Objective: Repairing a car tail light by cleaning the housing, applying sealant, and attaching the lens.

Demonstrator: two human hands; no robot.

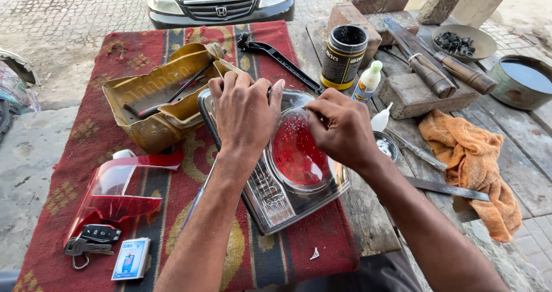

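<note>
— What is being held, and how?

— A car tail lamp (287, 165), glossy, with a round red lens set in a clear, chrome-backed housing, is lain on a red patterned woven cloth (86, 137). The left hand (244, 111) is laid flat over its upper end, fingers curled down over the far edge and closed on the housing. The right hand (339, 128) is pinched shut at the rim of the red lens; whatever is gripped between the fingertips cannot be made out.

— What is found around the hands?

— Beyond the left hand, a dented yellowish plastic tray (161, 96) is seen, with thin tools lying in it. Toward the wearer from that hand, a curved red lens cover (115, 191), smooth and translucent, is placed, and nearer still a key fob with keys (92, 239) and a small flat box (131, 258). Past the right hand, a black cylindrical can (343, 56) and a small white squeeze bottle (368, 80) are stood on rough wooden planks. Outward from the right hand, a crumpled orange rag (474, 162) is draped over the planks.

— Anything cut off?

— A dark car (218, 2) is cropped at the top edge.
</note>
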